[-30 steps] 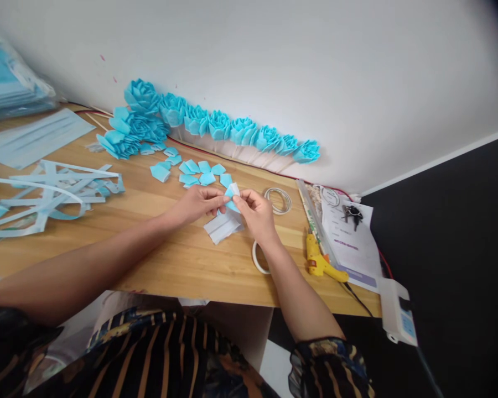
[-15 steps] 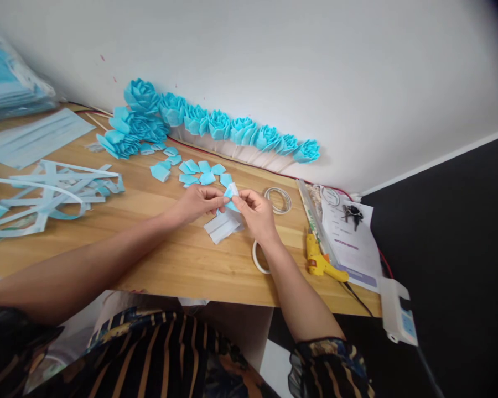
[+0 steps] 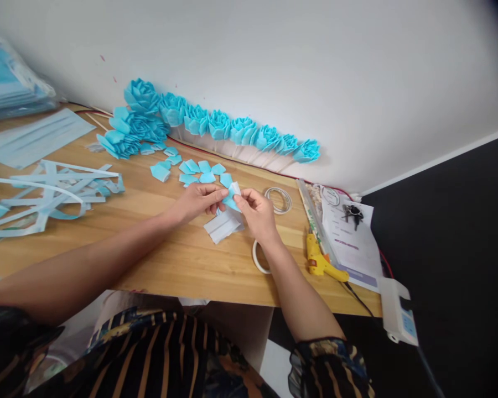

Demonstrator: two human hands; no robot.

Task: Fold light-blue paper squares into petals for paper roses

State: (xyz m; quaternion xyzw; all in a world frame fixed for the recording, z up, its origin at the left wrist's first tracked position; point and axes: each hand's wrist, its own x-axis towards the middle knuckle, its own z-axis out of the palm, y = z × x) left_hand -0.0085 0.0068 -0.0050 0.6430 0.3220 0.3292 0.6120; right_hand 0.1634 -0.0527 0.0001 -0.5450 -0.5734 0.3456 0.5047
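In the head view, a small blue piece [image 3: 231, 201] sits between the hands, its left edge pinched by the fingers of the left hand [image 3: 197, 202], its right by those of the right hand [image 3: 259, 214]; neither is nearer. Its pale tip points away from the person; covered partly, its long axis cannot be told. A pleated pale piece [image 3: 221, 228] lies just below on the surface [image 3: 170, 265], cut blue pieces [image 3: 207, 178] beyond, and a white ring [image 3: 255, 257] beside the right forearm. Nothing stands between fingers and piece.

flowers [image 3: 219, 125] behind petals [image 3: 207, 178] | strips [image 3: 52, 185] L, glue gun [image 3: 314, 257] R | scrap [image 3: 222, 225] prob. on tbl [image 3: 157, 265]
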